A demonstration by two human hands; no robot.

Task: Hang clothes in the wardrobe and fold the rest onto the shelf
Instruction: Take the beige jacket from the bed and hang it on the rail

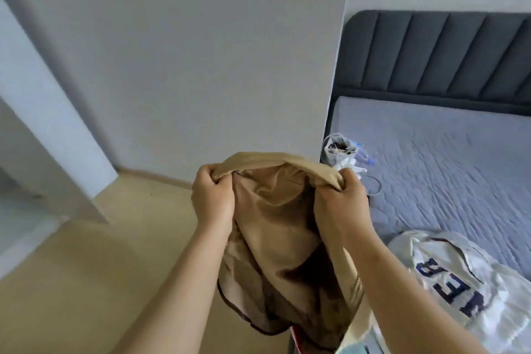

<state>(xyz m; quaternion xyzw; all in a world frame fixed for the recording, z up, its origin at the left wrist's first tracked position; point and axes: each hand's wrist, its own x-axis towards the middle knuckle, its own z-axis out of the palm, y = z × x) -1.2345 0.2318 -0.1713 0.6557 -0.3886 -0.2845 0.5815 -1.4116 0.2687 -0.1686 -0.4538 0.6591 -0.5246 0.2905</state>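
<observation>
Pale grey wall (pixel 201 66) filled most of the room ahead, meeting a light wooden floor (pixel 86 267), and to the right stood a bed with a dark grey padded headboard (pixel 439 52) and a blue-grey quilted mattress (pixel 445 158).

The person stood at the bedside with both bare arms stretched forward. The left hand (pixel 212 198) had its fingers curled tight over one end of the top edge of a tan garment (pixel 275 224), and the right hand (pixel 342 201) gripped the other end the same way, so the edge stretched between the two fists. The garment hung in the air from that edge, between the forearms, over the floor just beside the bed. Its inside looked a darker brown, with a dark trim along the lower hem. What sort of garment it was I could not tell.

On the mattress near the right arm lay a cream top with navy letters (pixel 448 276), crumpled. Farther up the bed, close against the wall, sat a small white bag (pixel 340 149) with a thin cable (pixel 373 187) trailing beside it.
</observation>
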